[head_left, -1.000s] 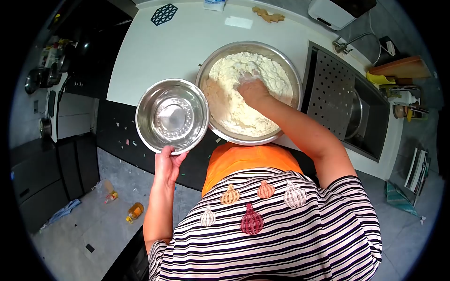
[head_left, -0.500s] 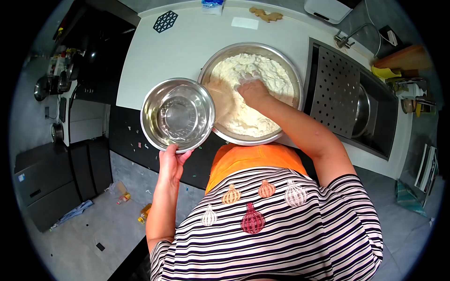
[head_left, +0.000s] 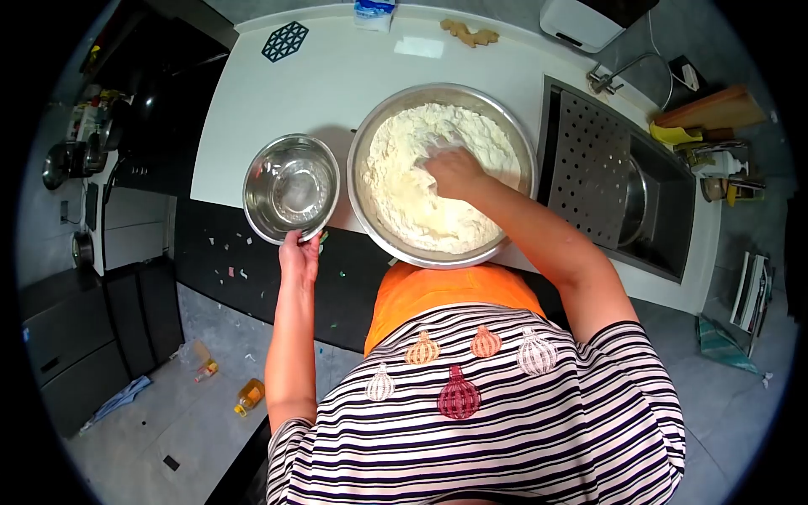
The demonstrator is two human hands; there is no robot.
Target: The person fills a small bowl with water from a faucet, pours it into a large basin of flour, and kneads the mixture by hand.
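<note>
A wide steel bowl (head_left: 359,187) full of pale flour (head_left: 454,220) stands on the white counter. My right hand (head_left: 453,171) reaches down into the flour; its fingers are partly buried and blurred, so their pose is hidden. To the left, my left hand (head_left: 300,252) grips the near rim of a smaller steel bowl (head_left: 295,189), thumb over the edge. The smaller bowl is apart from the wide one and looks tilted, with clear, shiny contents or reflections at its bottom; which of these cannot be told.
Right of the wide bowl is a sink (head_left: 669,210) with a perforated steel tray (head_left: 589,168). Behind are a ginger root (head_left: 469,34), a blue and white packet (head_left: 374,14) and a dark hexagonal trivet (head_left: 284,41). A bottle (head_left: 249,396) lies on the floor.
The smaller bowl has moved left, away from the wide bowl, with my left hand still on its rim. The stream between the bowls has stopped. My right hand remains in the flour.
</note>
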